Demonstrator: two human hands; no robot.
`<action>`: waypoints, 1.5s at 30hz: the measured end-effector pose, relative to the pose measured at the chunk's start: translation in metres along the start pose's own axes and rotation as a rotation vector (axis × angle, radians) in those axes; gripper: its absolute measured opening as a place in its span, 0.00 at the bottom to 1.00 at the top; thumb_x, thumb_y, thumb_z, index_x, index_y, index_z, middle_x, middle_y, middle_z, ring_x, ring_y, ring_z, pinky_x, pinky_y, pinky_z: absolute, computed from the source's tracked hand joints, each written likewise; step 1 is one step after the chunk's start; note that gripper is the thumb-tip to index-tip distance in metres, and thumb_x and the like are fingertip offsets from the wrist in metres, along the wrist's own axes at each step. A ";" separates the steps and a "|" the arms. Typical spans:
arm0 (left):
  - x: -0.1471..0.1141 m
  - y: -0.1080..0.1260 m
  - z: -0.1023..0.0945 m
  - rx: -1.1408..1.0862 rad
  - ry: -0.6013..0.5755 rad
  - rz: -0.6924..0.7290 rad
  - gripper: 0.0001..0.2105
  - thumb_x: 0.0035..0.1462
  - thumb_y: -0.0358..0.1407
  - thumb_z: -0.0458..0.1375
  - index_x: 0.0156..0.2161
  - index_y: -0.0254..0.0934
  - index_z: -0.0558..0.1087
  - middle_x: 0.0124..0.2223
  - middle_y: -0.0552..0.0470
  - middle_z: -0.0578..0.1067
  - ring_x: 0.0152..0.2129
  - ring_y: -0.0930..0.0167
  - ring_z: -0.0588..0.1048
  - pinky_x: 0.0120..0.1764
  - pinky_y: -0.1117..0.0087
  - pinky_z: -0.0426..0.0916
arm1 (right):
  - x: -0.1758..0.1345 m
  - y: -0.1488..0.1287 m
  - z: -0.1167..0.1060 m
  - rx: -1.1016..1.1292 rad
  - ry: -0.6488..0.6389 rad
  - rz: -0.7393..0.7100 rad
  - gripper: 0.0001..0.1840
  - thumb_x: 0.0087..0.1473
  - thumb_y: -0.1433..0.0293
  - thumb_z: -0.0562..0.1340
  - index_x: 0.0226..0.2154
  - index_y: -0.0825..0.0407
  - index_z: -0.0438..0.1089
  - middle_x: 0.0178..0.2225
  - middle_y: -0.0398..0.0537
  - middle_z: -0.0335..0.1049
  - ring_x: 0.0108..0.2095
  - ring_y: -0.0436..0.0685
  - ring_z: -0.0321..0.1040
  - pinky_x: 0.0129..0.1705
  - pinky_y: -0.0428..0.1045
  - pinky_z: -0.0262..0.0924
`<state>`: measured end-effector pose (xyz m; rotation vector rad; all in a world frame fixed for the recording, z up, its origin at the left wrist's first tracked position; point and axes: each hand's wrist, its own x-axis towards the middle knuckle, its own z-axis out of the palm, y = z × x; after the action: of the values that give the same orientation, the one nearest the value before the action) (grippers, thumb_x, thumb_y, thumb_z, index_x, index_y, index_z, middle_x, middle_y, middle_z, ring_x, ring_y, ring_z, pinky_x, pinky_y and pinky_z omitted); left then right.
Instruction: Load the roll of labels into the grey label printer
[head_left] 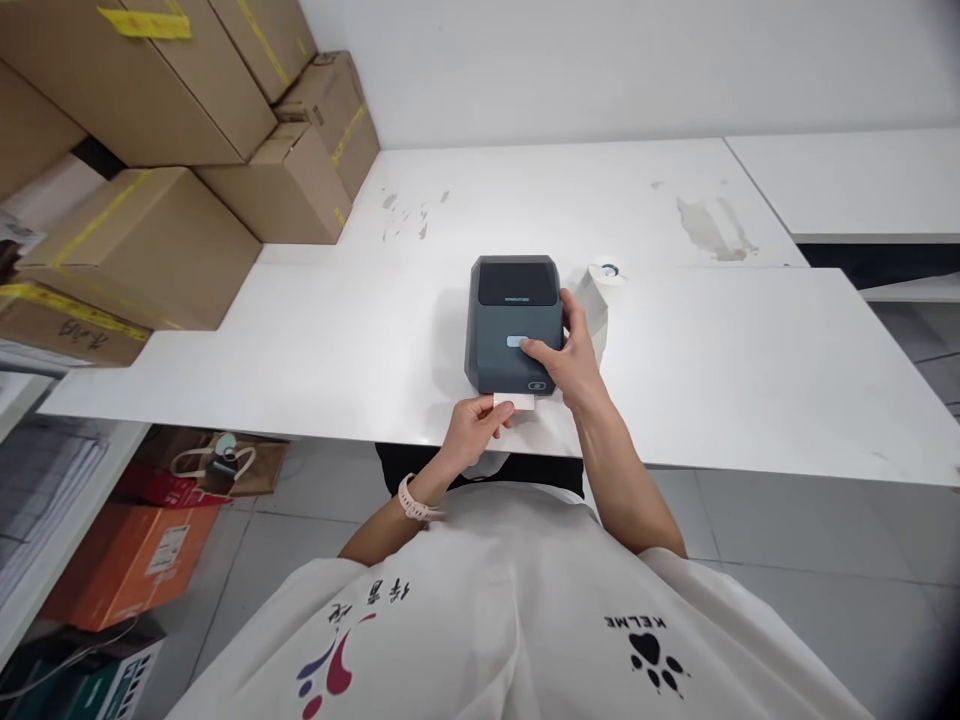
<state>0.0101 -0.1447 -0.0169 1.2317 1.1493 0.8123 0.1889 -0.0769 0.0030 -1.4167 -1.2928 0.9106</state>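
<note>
A dark grey label printer rests on the white table in front of me, with a black window on its top and a pale button. From its front slot sticks a short white paper label. My left hand pinches the label's left end between thumb and fingers. Around the printer's right side my right hand is closed, its thumb at the pale button. Behind that hand lies a roll of white label paper, its loose strip running toward the printer; part of the strip is hidden.
Cardboard boxes taped in yellow are stacked on the left of the table. The table's front edge runs close to my body. Below on the left are an orange box, a paper bag and a shelf.
</note>
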 end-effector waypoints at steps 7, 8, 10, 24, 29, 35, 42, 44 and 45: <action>-0.001 0.020 -0.032 0.112 0.413 0.243 0.19 0.65 0.50 0.52 0.36 0.38 0.78 0.39 0.48 0.81 0.37 0.69 0.78 0.41 0.68 0.72 | -0.011 -0.004 -0.007 -0.004 -0.038 0.040 0.53 0.53 0.52 0.66 0.72 0.38 0.40 0.73 0.45 0.43 0.72 0.63 0.43 0.71 0.63 0.48; 0.001 0.022 -0.035 0.128 0.432 0.257 0.20 0.66 0.50 0.50 0.47 0.40 0.78 0.51 0.46 0.79 0.49 0.67 0.77 0.50 0.65 0.71 | -0.018 -0.003 -0.008 0.009 -0.038 0.054 0.51 0.55 0.50 0.64 0.72 0.39 0.40 0.74 0.45 0.41 0.73 0.62 0.42 0.72 0.61 0.47; 0.006 0.025 -0.036 0.158 0.349 0.226 0.24 0.68 0.51 0.46 0.63 0.46 0.67 0.69 0.49 0.65 0.66 0.65 0.63 0.65 0.59 0.61 | -0.033 0.001 -0.011 0.019 -0.024 0.072 0.45 0.60 0.46 0.58 0.72 0.39 0.42 0.75 0.43 0.40 0.74 0.60 0.40 0.73 0.61 0.44; 0.097 0.080 -0.048 0.517 0.352 0.303 0.24 0.64 0.46 0.52 0.63 0.42 0.65 0.54 0.44 0.77 0.50 0.62 0.76 0.51 0.59 0.69 | 0.077 -0.062 -0.038 -0.281 0.056 -0.432 0.45 0.61 0.38 0.45 0.72 0.31 0.27 0.75 0.36 0.34 0.75 0.66 0.33 0.73 0.67 0.37; 0.108 0.077 -0.043 0.899 0.254 0.026 0.32 0.59 0.43 0.55 0.67 0.39 0.58 0.41 0.45 0.79 0.41 0.56 0.77 0.46 0.56 0.68 | 0.140 -0.077 -0.038 -0.361 0.064 -0.547 0.46 0.61 0.38 0.44 0.71 0.30 0.18 0.75 0.31 0.33 0.75 0.67 0.26 0.73 0.68 0.38; 0.113 0.075 -0.043 0.986 0.214 0.031 0.33 0.58 0.43 0.55 0.67 0.38 0.57 0.40 0.44 0.80 0.40 0.55 0.77 0.45 0.57 0.68 | 0.106 -0.102 -0.029 -0.588 0.160 -0.610 0.31 0.68 0.50 0.45 0.66 0.43 0.59 0.65 0.49 0.59 0.69 0.71 0.49 0.68 0.68 0.48; 0.120 0.062 -0.049 1.106 0.183 0.057 0.34 0.59 0.34 0.49 0.71 0.36 0.52 0.43 0.43 0.81 0.43 0.56 0.77 0.45 0.59 0.68 | 0.095 -0.055 0.008 -1.173 -0.706 -0.396 0.20 0.59 0.74 0.54 0.50 0.56 0.75 0.48 0.62 0.77 0.50 0.73 0.72 0.47 0.62 0.66; 0.120 0.060 -0.049 1.098 0.190 0.048 0.34 0.59 0.33 0.49 0.71 0.38 0.53 0.44 0.44 0.81 0.43 0.57 0.77 0.45 0.60 0.68 | 0.105 -0.043 0.022 -1.265 -0.803 -0.403 0.23 0.56 0.75 0.57 0.54 0.56 0.72 0.51 0.63 0.75 0.51 0.72 0.73 0.48 0.60 0.65; 0.120 0.059 -0.049 1.084 0.197 0.044 0.34 0.59 0.34 0.49 0.71 0.39 0.53 0.43 0.44 0.81 0.43 0.57 0.77 0.45 0.60 0.68 | 0.110 -0.040 0.027 -1.279 -0.829 -0.417 0.24 0.55 0.74 0.58 0.55 0.56 0.72 0.52 0.62 0.75 0.51 0.71 0.73 0.48 0.59 0.65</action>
<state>0.0017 -0.0069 0.0173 2.0768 1.8252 0.2970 0.1700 0.0341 0.0443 -1.5364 -2.9986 0.2847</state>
